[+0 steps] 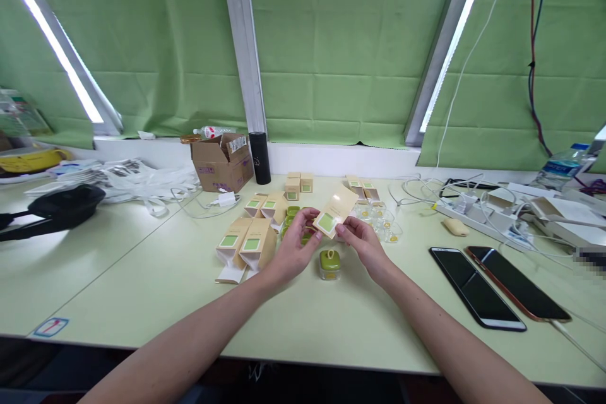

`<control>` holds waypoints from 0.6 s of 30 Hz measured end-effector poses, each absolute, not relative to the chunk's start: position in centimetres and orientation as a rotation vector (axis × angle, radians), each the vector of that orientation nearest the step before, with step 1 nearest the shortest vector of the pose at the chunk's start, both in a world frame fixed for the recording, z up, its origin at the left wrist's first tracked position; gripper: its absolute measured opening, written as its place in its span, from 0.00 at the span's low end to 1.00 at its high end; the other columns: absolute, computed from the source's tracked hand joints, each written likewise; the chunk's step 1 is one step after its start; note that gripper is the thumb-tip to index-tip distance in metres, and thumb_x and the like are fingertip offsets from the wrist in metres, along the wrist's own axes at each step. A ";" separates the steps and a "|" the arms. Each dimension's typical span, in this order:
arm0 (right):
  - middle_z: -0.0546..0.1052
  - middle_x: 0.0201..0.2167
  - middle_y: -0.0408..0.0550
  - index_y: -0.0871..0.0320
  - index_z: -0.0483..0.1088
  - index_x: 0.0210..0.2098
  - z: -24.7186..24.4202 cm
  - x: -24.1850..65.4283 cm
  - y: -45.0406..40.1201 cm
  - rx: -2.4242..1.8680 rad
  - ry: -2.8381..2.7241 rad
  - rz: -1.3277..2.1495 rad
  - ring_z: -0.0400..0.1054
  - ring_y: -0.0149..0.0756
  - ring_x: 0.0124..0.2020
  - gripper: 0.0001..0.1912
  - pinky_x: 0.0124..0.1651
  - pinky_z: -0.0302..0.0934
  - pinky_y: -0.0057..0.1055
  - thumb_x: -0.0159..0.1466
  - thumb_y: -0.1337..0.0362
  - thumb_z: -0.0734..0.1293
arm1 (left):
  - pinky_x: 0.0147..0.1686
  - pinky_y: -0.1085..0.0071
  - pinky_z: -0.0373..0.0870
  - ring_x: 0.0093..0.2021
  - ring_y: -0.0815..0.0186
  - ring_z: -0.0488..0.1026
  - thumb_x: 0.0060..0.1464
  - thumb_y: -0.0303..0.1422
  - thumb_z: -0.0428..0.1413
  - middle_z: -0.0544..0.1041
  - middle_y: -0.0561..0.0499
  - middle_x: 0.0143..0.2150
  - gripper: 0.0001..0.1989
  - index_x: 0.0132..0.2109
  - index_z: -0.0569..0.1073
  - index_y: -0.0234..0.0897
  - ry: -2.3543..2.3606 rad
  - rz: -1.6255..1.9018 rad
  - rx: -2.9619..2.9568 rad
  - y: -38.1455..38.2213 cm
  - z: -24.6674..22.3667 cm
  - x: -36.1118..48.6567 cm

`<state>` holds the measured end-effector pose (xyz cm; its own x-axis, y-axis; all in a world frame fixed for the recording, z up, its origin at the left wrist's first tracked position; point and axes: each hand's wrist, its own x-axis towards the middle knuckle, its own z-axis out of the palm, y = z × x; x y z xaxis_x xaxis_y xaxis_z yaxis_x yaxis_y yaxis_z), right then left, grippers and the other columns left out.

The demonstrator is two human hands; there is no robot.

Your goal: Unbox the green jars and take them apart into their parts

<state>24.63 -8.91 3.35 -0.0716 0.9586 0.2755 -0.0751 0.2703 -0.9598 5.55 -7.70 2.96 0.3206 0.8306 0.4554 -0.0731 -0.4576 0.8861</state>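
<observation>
Between my two hands a small beige carton (339, 207) with a green square on it is held tilted above the table. My left hand (299, 243) pinches its left edge, and my right hand (363, 241) grips its lower right corner. Just below them stands a small clear jar with a green lid (330, 264) and a loop on top. Several more green lids (290, 219) lie behind my left hand, partly hidden by it. Beyond my right hand are several clear jars (389, 227) with yellow spots. Open beige cartons (258, 243) stand left of my left hand.
More small cartons (299, 184) stand at the back, near a cardboard box (221, 164) and a black tumbler (259, 158). Two phones (478, 290) lie at the right, before a power strip (483, 224) with tangled cables. A black pouch (66, 208) sits at the left.
</observation>
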 end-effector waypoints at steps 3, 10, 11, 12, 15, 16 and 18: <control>0.83 0.40 0.51 0.54 0.78 0.43 3.2 24.7 -8.9 -0.919 -1.352 1.091 0.78 0.46 0.43 0.28 0.48 0.71 0.41 0.56 0.39 0.75 | 0.58 0.58 0.70 0.56 0.57 0.71 0.65 0.42 0.59 0.71 0.42 0.56 0.19 0.57 0.66 0.41 0.676 1.269 1.690 -7.6 2.8 5.6; 0.82 0.39 0.52 0.56 0.77 0.48 2.5 24.7 -8.5 -0.952 -1.376 1.086 0.76 0.45 0.43 0.30 0.47 0.69 0.39 0.57 0.39 0.75 | 0.58 0.59 0.70 0.55 0.58 0.71 0.63 0.39 0.59 0.70 0.44 0.54 0.17 0.55 0.66 0.41 0.688 1.247 1.647 -7.8 3.2 5.6; 0.82 0.39 0.52 0.56 0.77 0.47 2.4 24.7 -8.5 -0.949 -1.375 1.093 0.76 0.45 0.43 0.30 0.47 0.69 0.38 0.57 0.40 0.75 | 0.57 0.60 0.70 0.55 0.58 0.71 0.63 0.38 0.60 0.70 0.44 0.54 0.16 0.54 0.66 0.41 0.698 1.250 1.639 -7.8 3.3 5.6; 0.82 0.39 0.52 0.56 0.77 0.47 2.3 24.7 -8.4 -0.945 -1.372 1.102 0.76 0.45 0.43 0.30 0.47 0.69 0.38 0.57 0.40 0.76 | 0.57 0.60 0.71 0.55 0.58 0.71 0.62 0.37 0.60 0.70 0.44 0.53 0.16 0.53 0.66 0.40 0.711 1.254 1.634 -7.9 3.4 5.7; 0.83 0.39 0.52 0.56 0.77 0.47 2.3 24.7 -8.4 -0.942 -1.359 1.129 0.76 0.45 0.42 0.30 0.46 0.69 0.38 0.56 0.40 0.77 | 0.55 0.61 0.72 0.54 0.58 0.72 0.60 0.34 0.60 0.71 0.45 0.52 0.16 0.52 0.67 0.40 0.738 1.270 1.626 -8.0 3.7 5.8; 0.83 0.39 0.52 0.56 0.78 0.46 2.3 24.7 -8.4 -0.942 -1.355 1.136 0.76 0.45 0.42 0.30 0.46 0.68 0.38 0.55 0.41 0.77 | 0.54 0.61 0.72 0.54 0.58 0.72 0.59 0.33 0.60 0.72 0.45 0.51 0.16 0.52 0.67 0.40 0.742 1.276 1.625 -8.0 3.8 5.8; 0.83 0.38 0.52 0.56 0.78 0.45 2.4 24.7 -8.5 -0.935 -1.346 1.147 0.76 0.45 0.42 0.29 0.47 0.68 0.39 0.55 0.41 0.77 | 0.54 0.61 0.72 0.54 0.58 0.72 0.57 0.31 0.61 0.72 0.45 0.51 0.17 0.52 0.67 0.39 0.748 1.285 1.627 -8.1 3.9 5.8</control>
